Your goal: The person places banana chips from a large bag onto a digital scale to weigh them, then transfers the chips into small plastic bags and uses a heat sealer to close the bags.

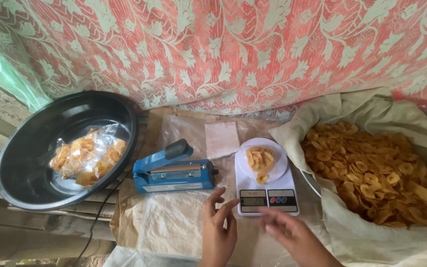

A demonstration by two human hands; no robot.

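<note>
Both hands empty, fingers spread — left hand [218, 230] and right hand [285, 228] just below the scale [267, 195]. Its chips [259, 160] look light, brittle — best pinched gently by the edges.

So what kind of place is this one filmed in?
Probably a small home snack-packing spot: a big lined sack of fried chips, a white kitchen scale holding a portion, a blue heat sealer, and filled bags in a black basin.

white digital kitchen scale [267, 183] flat on plastic sheet, display lit, small pile of yellow chips [260, 160] on its round platform
</note>
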